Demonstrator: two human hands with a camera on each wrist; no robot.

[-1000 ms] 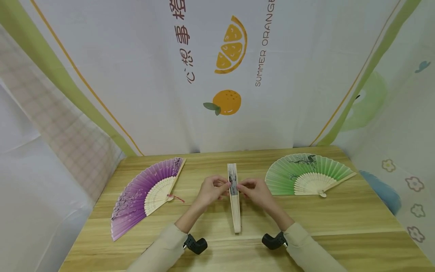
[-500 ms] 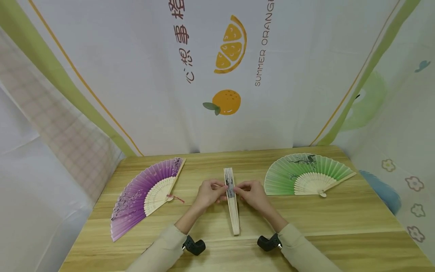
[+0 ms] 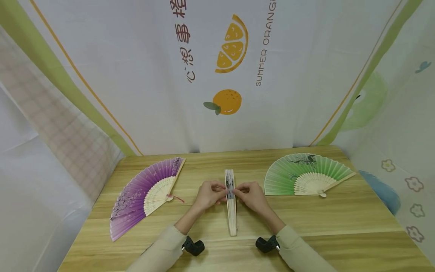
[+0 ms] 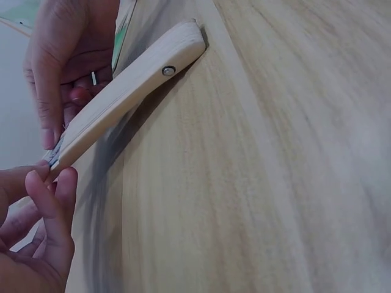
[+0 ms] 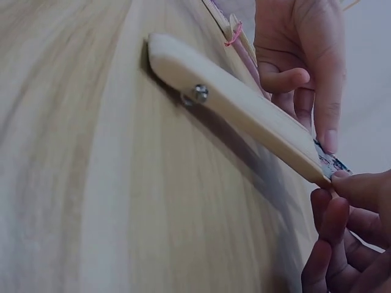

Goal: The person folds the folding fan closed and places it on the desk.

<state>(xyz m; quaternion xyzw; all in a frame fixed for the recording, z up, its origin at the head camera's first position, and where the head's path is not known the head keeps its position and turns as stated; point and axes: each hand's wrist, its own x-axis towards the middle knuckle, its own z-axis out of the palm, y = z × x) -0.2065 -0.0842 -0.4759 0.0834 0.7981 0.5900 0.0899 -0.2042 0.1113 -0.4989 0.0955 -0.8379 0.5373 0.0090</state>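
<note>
A folded hand fan (image 3: 232, 217) with pale wooden ribs and a grey patterned leaf stands on edge at the middle of the table, its pivot end toward the person. My left hand (image 3: 208, 195) pinches the fan's left side at the leaf. From the other side, my right hand (image 3: 252, 195) pinches it at about the same height. The left wrist view shows the metal rivet (image 4: 168, 71) near the fan's rounded end, which touches the wood. Fingers of both hands meet close together at the leaf in the right wrist view.
An open purple fan (image 3: 136, 200) with a pink tassel lies to the left on the wooden table (image 3: 306, 241). To the right lies an open green fan (image 3: 307, 173). A white printed curtain (image 3: 156, 113) hangs behind the table's far edge.
Both hands and the folded fan have shifted slightly toward the person, and the fan's far end has come lower. Both hands keep their hold. The purple and green fans stay put.
</note>
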